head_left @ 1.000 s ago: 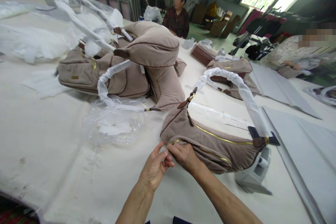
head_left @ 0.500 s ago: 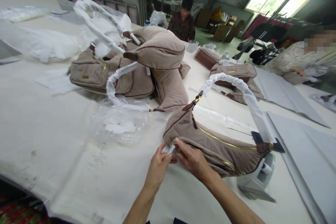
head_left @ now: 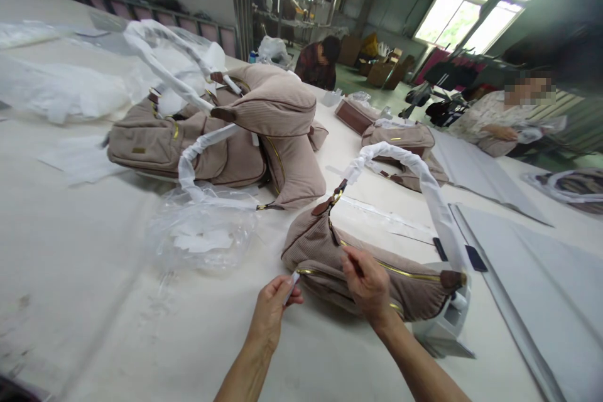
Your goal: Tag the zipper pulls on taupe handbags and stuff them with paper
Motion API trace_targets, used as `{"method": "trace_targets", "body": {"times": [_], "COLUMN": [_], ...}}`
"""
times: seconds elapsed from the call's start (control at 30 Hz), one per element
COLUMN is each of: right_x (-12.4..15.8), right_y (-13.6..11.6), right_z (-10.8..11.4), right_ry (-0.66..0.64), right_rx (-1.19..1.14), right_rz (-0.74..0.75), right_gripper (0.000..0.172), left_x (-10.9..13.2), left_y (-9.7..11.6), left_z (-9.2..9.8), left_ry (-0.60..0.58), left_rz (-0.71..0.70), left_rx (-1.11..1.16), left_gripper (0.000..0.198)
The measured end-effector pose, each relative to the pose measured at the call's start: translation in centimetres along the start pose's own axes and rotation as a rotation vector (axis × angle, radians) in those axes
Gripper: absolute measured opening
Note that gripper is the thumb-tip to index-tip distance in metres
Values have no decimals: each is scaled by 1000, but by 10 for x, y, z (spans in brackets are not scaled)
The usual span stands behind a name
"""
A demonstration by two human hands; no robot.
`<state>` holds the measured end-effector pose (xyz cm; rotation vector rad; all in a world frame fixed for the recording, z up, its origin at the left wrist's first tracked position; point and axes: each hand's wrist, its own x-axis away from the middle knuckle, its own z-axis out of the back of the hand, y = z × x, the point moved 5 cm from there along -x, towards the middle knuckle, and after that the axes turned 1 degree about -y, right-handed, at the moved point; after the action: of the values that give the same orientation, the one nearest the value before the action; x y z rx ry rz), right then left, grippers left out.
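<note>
A taupe corduroy shoulder bag [head_left: 308, 235] with gold zippers lies in front of me, its strap [head_left: 436, 191] wrapped in white and arching above it. Pinched in my left hand [head_left: 272, 306] is a white-wrapped zipper pull [head_left: 292, 287], at the left end of the bag's front pocket zipper [head_left: 313, 272]. My right hand [head_left: 370, 279] is over the front of the bag, below the top zipper, with its fingers curled closed. Whatever those fingers may hold is hidden. Behind the bag's right end stands a grey tape dispenser-like holder [head_left: 447, 326].
More taupe bags [head_left: 264, 103] are piled at the left, beside crumpled clear plastic [head_left: 202, 232]. Other bags [head_left: 400, 136] lie farther back. Grey sheets [head_left: 532, 289] cover the table's right side. One person [head_left: 316, 66] is at the back, another [head_left: 490, 116] at the right.
My right hand has left the pocket zipper's left end and moved right, over the bag's front. The left hand still pinches the zipper pull. The view has shifted slightly.
</note>
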<state>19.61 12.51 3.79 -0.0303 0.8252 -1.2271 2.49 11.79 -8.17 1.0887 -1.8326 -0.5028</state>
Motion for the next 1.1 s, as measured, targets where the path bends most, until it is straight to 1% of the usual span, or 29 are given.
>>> {"method": "trace_targets", "body": {"times": [0.03, 0.1, 0.17, 0.2, 0.27, 0.37, 0.43, 0.67, 0.8, 0.83, 0.9, 0.97, 1.0, 1.03, 1.1], "right_x": [-8, -25, -39, -44, -49, -49, -47, -44, -44, -45, -44, -43, -42, -40, -37], "right_y": [4, 10, 14, 16, 21, 27, 29, 33, 36, 37, 38, 36, 35, 33, 27], "right_z": [1, -2, -8, -10, -12, -13, -14, -19, -21, -21, -18, -13, -9, -5, 2], "right_ry": [5, -85, -178, -197, -203, -203, -217, -195, -188, -186, -169, -131, -103, -65, 4], "right_rx": [18, 18, -29, -61, -111, -99, -60, -43, -45, -46, -57, -82, -100, -116, -136], "right_rz": [-77, -164, -168, -165, -155, -124, -106, -90, -82, -82, -84, -81, -74, -61, -22], "right_gripper": [26, 29, 25, 21, 18, 20, 22, 24, 24, 24, 25, 25, 25, 24, 24], "left_x": [1, 2, 4, 5, 6, 7, 10, 16, 16, 17, 23, 33, 37, 39, 40], "left_y": [0, 0, 0, 0, 4, 9, 9, 8, 7, 9, 20, 36, 44, 49, 57], "left_z": [-1, -1, -1, 0, 3, 8, 11, 14, 15, 16, 17, 10, 0, -13, -45], "left_ry": [-7, -29, -46, -48, -51, -64, -57, 8, 9, 30, 134, 230, 224, 174, 28], "left_rz": [-7, 36, 107, 129, 124, 78, 76, 59, 58, 36, -81, -243, -306, -345, -369], "left_rx": [-15, -15, 20, 29, -5, -83, -94, -109, -119, -149, -275, -423, -473, -498, -496], "left_gripper": [32, 39, 52, 56, 55, 43, 39, 38, 39, 39, 38, 34, 32, 30, 29]}}
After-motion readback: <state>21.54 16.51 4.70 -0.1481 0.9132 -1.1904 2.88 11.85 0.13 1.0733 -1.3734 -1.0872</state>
